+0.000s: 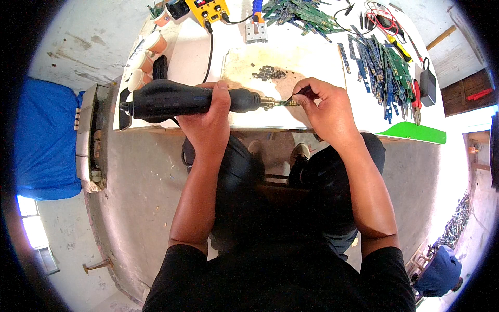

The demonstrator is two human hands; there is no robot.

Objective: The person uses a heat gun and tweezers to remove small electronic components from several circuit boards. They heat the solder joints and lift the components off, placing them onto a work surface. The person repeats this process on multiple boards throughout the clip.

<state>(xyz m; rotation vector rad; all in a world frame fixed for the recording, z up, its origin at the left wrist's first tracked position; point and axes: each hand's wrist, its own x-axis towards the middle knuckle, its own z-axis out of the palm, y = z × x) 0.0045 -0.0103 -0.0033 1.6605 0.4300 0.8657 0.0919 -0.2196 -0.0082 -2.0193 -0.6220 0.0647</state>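
My left hand [208,112] is wrapped round a black hot air gun [171,100], which lies level with its metal nozzle [267,102] aimed right. My right hand [328,106] is closed in a pinch on dark tweezers [304,93]. Their tips reach a narrow circuit board strip [291,103] just beyond the nozzle. Whether the tips grip a part on the strip is too small to tell. Small black chips [269,73] lie in a loose cluster on the browned work board [241,60], beyond the nozzle.
Heaps of green circuit strips [301,15] and blue ones [371,65] lie at the back and right. A yellow control station [207,9], several cups [156,42], red-handled pliers [416,96] and a black adapter [428,87] stand or lie around the table [182,49].
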